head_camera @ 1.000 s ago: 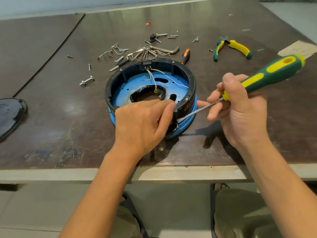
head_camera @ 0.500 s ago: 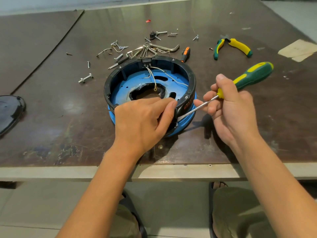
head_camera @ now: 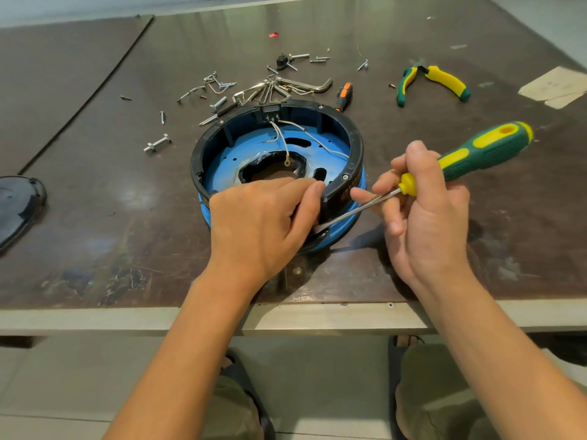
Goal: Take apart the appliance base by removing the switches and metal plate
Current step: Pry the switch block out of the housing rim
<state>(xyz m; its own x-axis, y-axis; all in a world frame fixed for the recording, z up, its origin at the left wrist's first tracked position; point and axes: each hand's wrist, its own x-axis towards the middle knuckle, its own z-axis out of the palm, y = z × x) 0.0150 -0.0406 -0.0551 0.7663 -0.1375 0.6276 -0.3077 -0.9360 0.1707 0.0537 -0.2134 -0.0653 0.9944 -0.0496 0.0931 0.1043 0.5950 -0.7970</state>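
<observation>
At the far left edge of the worktop (head_camera: 95,185) lies a dark glossy cover (head_camera: 16,208), set well apart from the job. Loose screws and bolts (head_camera: 157,144) lie scattered farther in, with hex keys (head_camera: 305,85) behind the appliance base (head_camera: 357,144).

The base sits near the front edge, open side up. The left hand (head_camera: 263,223) is clamped on its near rim, fingers curled over into the shell and thumb outside, probably to keep it from sliding under the prying.

Inside the black ring sits the blue metal plate (head_camera: 222,163) with a large opening at its centre. A black switch block (head_camera: 270,114) is mounted on the far wall, and pale wires (head_camera: 281,138) trail from it across the plate.

The right hand (head_camera: 425,223) is closed round the green-and-yellow screwdriver (head_camera: 470,155), one finger along the shaft, seemingly to steer it. The blade tip meets the base's outer wall just beside the left thumb, low and slanted, which suggests levering at a seam or a part there.

Pliers (head_camera: 432,84) lie unused at the far right.
</observation>
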